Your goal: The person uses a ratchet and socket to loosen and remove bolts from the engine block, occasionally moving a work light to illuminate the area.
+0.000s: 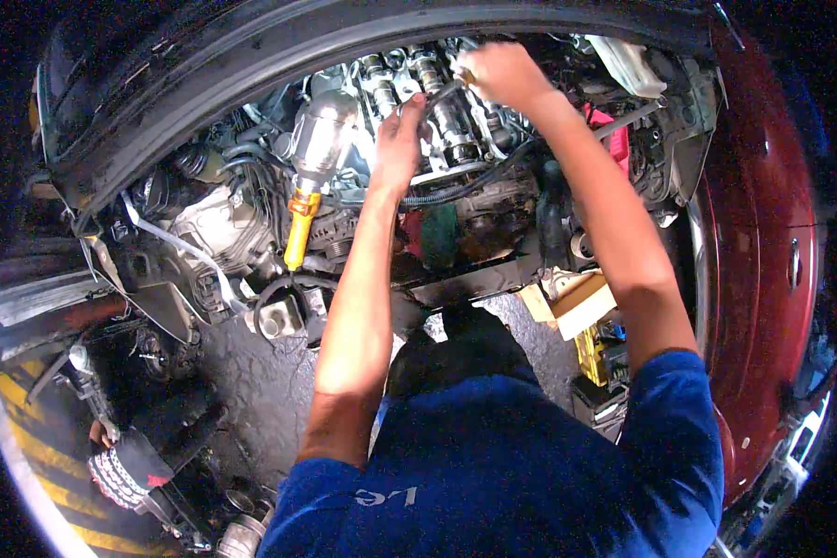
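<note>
Under a raised hood, both hands work over an opened car engine (453, 126) whose camshafts show. My right hand (507, 76) is closed in a fist at its far right side. What it grips is mostly covered by the fingers; a dark bar-like piece (445, 92) lies between the two hands. Over the middle of the engine rests my left hand (400, 144), a finger stretched forward near that piece's end, the other fingers partly hidden. Left of it stands a lit work lamp (324, 135) with a yellow handle (298, 232), its light falling on the engine.
Hoses and wiring surround the engine, with a red part (616, 144) at its right. Below are a cardboard box (581, 302) and a yellow item (591, 355). A dark red car (763, 279) stands at right. Another person (144, 456) is at lower left, near yellow floor stripes.
</note>
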Demonstrator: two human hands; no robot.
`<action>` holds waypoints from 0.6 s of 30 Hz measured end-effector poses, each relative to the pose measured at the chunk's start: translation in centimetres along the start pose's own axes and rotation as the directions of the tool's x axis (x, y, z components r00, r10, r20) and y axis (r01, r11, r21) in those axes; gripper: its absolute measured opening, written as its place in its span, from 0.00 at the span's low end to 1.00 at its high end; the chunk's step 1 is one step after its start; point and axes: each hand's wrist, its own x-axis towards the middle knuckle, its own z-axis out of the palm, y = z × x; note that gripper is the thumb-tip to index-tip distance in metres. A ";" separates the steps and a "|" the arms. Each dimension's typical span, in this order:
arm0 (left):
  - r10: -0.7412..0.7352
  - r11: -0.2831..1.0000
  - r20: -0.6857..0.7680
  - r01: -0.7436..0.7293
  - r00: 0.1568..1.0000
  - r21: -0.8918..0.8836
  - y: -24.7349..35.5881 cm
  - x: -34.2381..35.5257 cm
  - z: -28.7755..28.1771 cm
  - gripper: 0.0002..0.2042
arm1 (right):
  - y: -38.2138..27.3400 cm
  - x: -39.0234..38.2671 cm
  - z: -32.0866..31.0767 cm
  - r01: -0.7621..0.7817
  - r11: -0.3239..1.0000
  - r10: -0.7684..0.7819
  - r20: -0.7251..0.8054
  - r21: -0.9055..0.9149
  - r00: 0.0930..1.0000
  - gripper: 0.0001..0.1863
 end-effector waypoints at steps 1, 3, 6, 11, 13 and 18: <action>-0.054 0.999 -0.014 0.054 0.998 -0.001 -0.4 0.2 -1.2 0.24 | -2.6 0.4 -1.2 -0.200 0.979 0.205 0.309 -0.050 0.929 0.15; -0.078 0.997 0.001 0.078 0.997 0.012 -0.7 0.7 -2.2 0.25 | -6.2 -2.2 -5.6 -0.433 0.881 0.252 0.587 0.190 0.769 0.23; -0.017 0.998 0.102 0.011 0.995 0.056 0.7 0.5 -1.1 0.27 | -7.2 -5.5 -9.2 -0.444 0.697 0.053 0.577 0.563 0.815 0.20; -0.091 0.995 0.112 0.086 0.990 0.053 0.4 0.2 -0.3 0.27 | -1.9 -3.0 -3.6 -0.126 0.992 0.126 0.155 -0.005 0.980 0.21; -0.069 0.993 0.090 0.060 0.994 0.105 0.1 -0.2 -0.5 0.28 | -2.0 0.7 -1.5 -0.083 0.995 0.091 0.191 -0.050 0.977 0.22; -0.038 0.985 -0.055 0.047 0.998 0.169 1.1 -0.6 -1.4 0.33 | -4.2 -0.1 -2.1 -0.202 0.979 0.192 0.299 0.000 0.935 0.19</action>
